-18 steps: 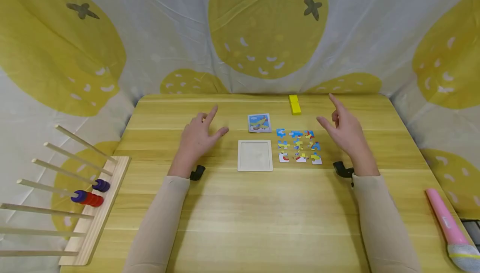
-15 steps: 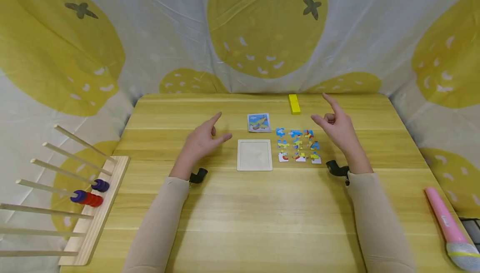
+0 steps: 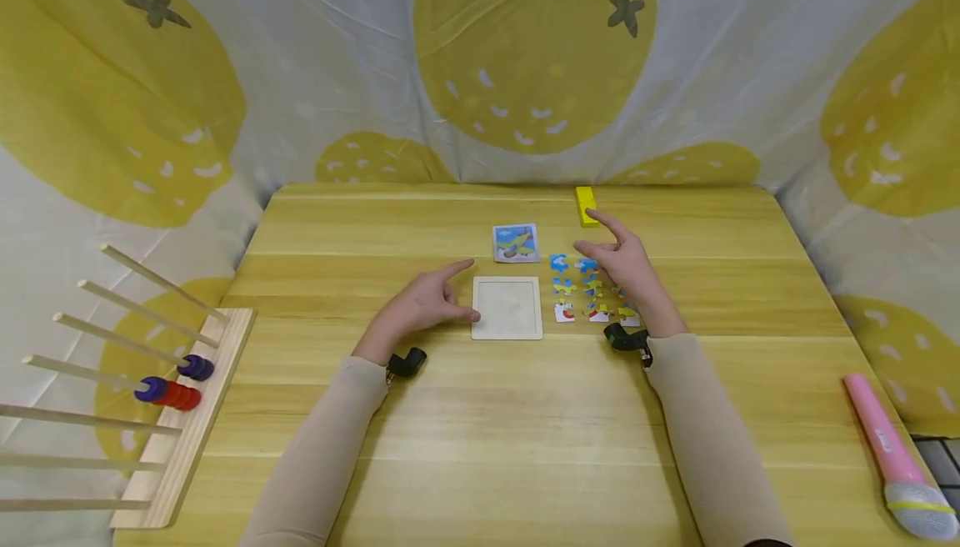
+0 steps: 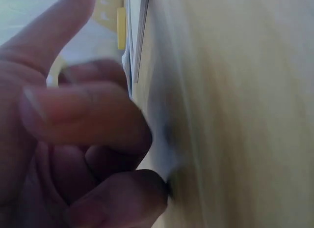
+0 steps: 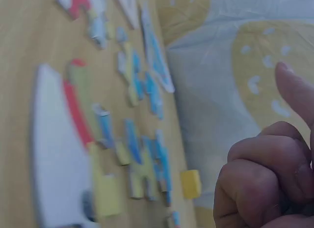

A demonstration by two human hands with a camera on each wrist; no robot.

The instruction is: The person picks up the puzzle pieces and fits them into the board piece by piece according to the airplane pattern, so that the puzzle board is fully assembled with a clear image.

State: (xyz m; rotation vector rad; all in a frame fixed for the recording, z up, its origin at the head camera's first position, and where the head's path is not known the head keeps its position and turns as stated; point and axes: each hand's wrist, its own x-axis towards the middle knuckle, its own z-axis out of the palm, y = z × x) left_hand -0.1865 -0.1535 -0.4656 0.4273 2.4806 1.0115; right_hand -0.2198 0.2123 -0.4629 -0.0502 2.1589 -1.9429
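Note:
A square wooden puzzle tray (image 3: 507,308) lies flat in the middle of the table. At its left side is my left hand (image 3: 422,303), index finger and thumb stretched apart, the thumb tip at the tray's edge; contact cannot be told. The left wrist view shows this hand's (image 4: 93,125) other fingers curled with nothing in them. Right of the tray, several jigsaw pieces (image 3: 564,287) lie loosely in rows. Above them hovers my right hand (image 3: 626,268), index and thumb spread, hiding some pieces. In the right wrist view its remaining fingers (image 5: 250,188) are curled, holding nothing.
A small airplane picture card (image 3: 516,243) lies behind the tray. Farther back is a yellow block (image 3: 586,207). A wooden peg rack (image 3: 202,414) with red and purple rings stands at the left; a pink toy microphone (image 3: 892,447) lies at the right. A fruit-patterned cloth (image 3: 360,55) hangs behind.
Both hands have moved inward: the left hand went right and nearer to the tray's left edge, the right hand went left over the jigsaw pieces. Tray, card and visible pieces stay in place.

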